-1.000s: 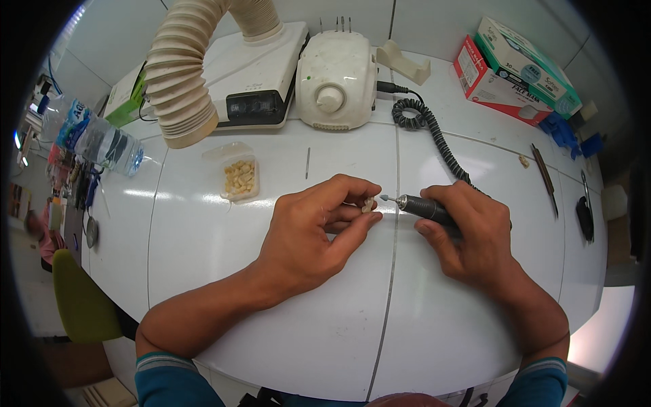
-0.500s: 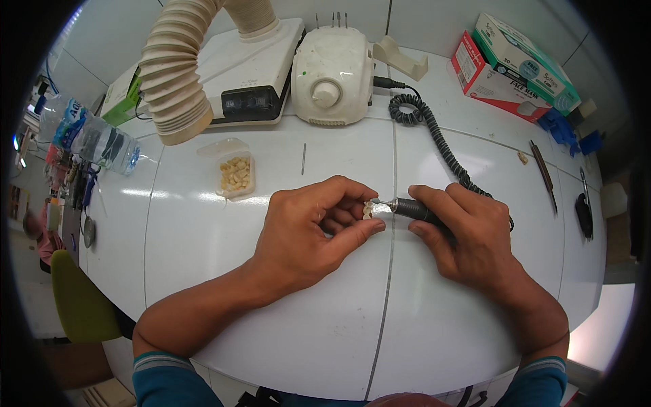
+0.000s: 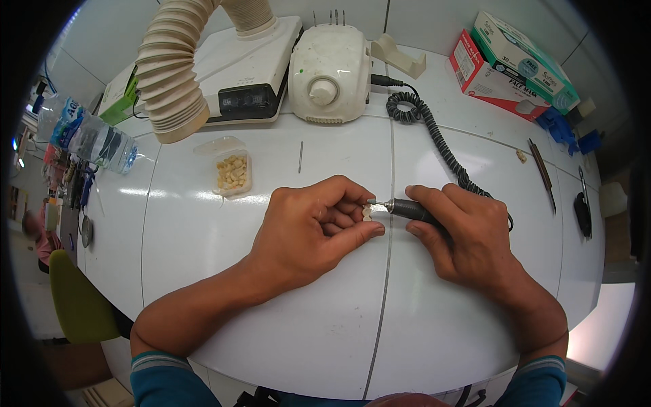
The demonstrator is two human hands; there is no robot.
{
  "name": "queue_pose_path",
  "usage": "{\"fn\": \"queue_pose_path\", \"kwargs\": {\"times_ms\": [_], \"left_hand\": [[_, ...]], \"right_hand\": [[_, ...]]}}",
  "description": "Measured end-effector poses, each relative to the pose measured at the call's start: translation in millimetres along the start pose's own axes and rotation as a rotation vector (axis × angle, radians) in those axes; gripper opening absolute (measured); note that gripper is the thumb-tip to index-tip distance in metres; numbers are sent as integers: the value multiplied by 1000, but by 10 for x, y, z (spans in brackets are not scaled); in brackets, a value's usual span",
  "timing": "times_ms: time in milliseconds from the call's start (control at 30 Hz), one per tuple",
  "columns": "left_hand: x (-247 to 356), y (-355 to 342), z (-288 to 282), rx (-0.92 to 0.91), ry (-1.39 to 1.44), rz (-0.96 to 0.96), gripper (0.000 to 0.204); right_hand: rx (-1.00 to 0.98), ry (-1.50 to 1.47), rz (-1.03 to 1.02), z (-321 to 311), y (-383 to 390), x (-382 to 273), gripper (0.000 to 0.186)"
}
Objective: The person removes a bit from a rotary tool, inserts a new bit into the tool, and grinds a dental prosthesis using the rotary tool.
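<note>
Your left sleeve (image 3: 175, 385) and right sleeve (image 3: 541, 388) are short, in teal-blue cloth, stopping near your elbows. The left cuff (image 3: 161, 361) and right cuff (image 3: 546, 365) each carry a pale grey stripe and a greener teal edge. Past them, your left forearm (image 3: 203, 298), right forearm (image 3: 530, 302), left grip (image 3: 298, 234) and right grip (image 3: 469, 234) are bare.

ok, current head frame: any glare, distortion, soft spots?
Head view: glare streaks across the left part of the white tabletop; head view: fisheye bending toward the rim, corners black; head view: person in the far-left background looks soft; head view: pale piece in the left fingers too small to read fine detail.
</note>
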State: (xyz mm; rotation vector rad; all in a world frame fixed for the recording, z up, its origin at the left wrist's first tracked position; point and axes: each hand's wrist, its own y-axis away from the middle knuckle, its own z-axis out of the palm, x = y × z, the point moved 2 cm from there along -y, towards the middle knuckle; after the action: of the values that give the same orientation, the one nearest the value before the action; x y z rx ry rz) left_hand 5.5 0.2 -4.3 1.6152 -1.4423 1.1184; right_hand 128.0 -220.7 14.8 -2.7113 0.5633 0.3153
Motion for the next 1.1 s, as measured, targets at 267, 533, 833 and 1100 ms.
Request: {"fn": "queue_pose_path", "kwargs": {"times_ms": [267, 533, 833, 1100], "left_hand": [[26, -17, 11, -24, 94, -109, 34], [1, -12, 4, -16, 33, -110, 32], [12, -14, 8, -23, 20, -82, 32], [7, -8, -1, -34, 56, -88, 32]], "right_hand": [[18, 4, -14, 24, 19, 24, 34], [-55, 15, 6, -7, 5, 1, 37], [5, 34, -15, 25, 15, 11, 31], [3, 36, -11, 32, 8, 1, 32]]}}
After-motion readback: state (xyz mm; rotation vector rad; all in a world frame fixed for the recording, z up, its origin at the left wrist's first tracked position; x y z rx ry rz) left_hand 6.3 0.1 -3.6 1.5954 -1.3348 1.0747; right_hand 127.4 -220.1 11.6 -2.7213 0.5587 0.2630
